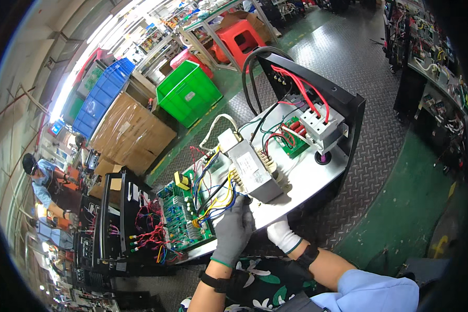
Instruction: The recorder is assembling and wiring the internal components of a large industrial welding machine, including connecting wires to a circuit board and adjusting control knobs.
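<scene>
My left hand, in a grey glove, reaches over the near edge of a white metal base plate. Its fingers are closed close to the near lower end of a grey transformer. A small dark thing shows at the fingertips; what they grip is too hidden to name. Yellow and blue wires run beside this hand to a green circuit board on the left. My right hand, gloved in white, is at the plate's near edge, its fingers hidden beneath the plate.
The chassis has a black end panel with red cables, a grey breaker block and a black front frame. Beyond stand a green crate, cardboard boxes and red stools. A person works at far left; racks stand right.
</scene>
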`<state>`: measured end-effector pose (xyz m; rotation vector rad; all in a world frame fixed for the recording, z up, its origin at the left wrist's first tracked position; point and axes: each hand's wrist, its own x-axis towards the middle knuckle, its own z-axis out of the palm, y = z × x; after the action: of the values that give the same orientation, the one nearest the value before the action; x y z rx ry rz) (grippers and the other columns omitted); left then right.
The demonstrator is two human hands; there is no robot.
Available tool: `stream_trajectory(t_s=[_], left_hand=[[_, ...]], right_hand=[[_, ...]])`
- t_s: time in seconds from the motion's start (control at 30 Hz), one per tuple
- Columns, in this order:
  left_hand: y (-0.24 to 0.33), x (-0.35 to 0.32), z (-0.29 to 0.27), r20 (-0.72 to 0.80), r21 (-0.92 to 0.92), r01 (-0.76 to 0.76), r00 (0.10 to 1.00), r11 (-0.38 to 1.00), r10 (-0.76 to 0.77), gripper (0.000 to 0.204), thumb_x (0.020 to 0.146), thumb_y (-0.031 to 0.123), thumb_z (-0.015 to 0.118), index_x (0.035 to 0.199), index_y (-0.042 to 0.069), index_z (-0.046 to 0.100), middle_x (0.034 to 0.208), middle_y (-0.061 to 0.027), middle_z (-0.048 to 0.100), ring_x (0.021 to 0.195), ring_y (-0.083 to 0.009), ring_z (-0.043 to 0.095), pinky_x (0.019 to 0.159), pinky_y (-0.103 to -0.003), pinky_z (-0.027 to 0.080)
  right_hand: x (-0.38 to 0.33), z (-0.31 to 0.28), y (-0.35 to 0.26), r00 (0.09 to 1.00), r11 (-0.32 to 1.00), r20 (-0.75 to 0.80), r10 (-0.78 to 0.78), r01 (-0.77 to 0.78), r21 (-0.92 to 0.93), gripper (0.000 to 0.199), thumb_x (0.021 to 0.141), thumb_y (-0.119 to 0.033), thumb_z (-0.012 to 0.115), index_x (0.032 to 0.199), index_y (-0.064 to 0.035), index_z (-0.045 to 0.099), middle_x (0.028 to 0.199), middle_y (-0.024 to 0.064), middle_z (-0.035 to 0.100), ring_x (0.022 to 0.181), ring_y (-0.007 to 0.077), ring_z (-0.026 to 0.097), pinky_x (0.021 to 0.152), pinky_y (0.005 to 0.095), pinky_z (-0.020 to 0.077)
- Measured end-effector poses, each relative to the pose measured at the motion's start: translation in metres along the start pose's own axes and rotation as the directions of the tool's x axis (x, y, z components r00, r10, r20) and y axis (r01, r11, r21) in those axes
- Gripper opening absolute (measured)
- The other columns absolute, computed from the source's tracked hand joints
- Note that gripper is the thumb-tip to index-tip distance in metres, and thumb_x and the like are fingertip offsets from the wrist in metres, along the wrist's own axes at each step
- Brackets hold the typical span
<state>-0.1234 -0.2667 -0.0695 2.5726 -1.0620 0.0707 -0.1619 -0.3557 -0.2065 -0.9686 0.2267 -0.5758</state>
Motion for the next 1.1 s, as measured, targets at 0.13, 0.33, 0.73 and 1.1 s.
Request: stream_trajectory(t_s=[0.13, 0.33, 0.73, 1.1], left_hand=[[-0.002, -0.002, -0.001, 0.021, 0.031, -0.015, 1.000, 0.999, 0.014, 0.037, 0.096, 0.017, 0.057, 0.131, 0.003, 0.056, 0.132, -0.0212, 0.059, 0.099, -0.0394, 0.067, 0.083, -0.045, 0.055], [0.001, 0.000, 0.001, 0.066, 0.113, 0.040, 0.997, 0.993, -0.048, 0.039, 0.097, 0.018, 0.056, 0.133, 0.004, 0.055, 0.137, -0.0217, 0.057, 0.102, -0.0400, 0.067, 0.085, -0.046, 0.055], [0.001, 0.003, -0.005, 0.119, 0.090, -0.009, 0.993, 0.996, -0.002, 0.038, 0.097, 0.020, 0.054, 0.132, 0.004, 0.053, 0.130, -0.0220, 0.058, 0.097, -0.0412, 0.067, 0.081, -0.048, 0.055], [0.006, 0.011, -0.004, 0.204, 0.198, 0.055, 0.974, 0.979, -0.096, 0.034, 0.095, 0.023, 0.055, 0.127, 0.013, 0.062, 0.131, -0.0156, 0.061, 0.098, -0.0364, 0.068, 0.076, -0.047, 0.056]], right_hand=[[-0.001, 0.007, 0.022, 0.978, 0.644, -0.007, 0.207, -0.131, 0.754, 0.016, 0.105, -0.017, 0.045, 0.103, -0.0069, 0.058, 0.090, 0.0037, 0.060, 0.082, 0.0126, 0.059, 0.069, 0.0277, 0.0513], [0.004, -0.009, 0.029, 0.971, 0.722, 0.226, 0.077, -0.210, 0.659, 0.027, 0.104, -0.021, 0.045, 0.114, -0.0011, 0.060, 0.095, 0.0093, 0.067, 0.079, 0.0156, 0.066, 0.070, 0.0269, 0.0543], [0.004, -0.026, -0.011, 0.854, 0.390, 0.459, 0.244, -0.520, 0.760, 0.030, 0.097, -0.014, 0.052, 0.121, 0.0037, 0.058, 0.112, 0.0123, 0.066, 0.100, 0.0207, 0.065, 0.089, 0.0325, 0.0536], [0.007, -0.026, -0.001, 0.874, 0.286, 0.484, 0.038, -0.473, 0.833, 0.023, 0.101, -0.027, 0.053, 0.112, -0.0078, 0.058, 0.105, 0.0070, 0.064, 0.094, 0.0193, 0.062, 0.084, 0.0384, 0.0536]])
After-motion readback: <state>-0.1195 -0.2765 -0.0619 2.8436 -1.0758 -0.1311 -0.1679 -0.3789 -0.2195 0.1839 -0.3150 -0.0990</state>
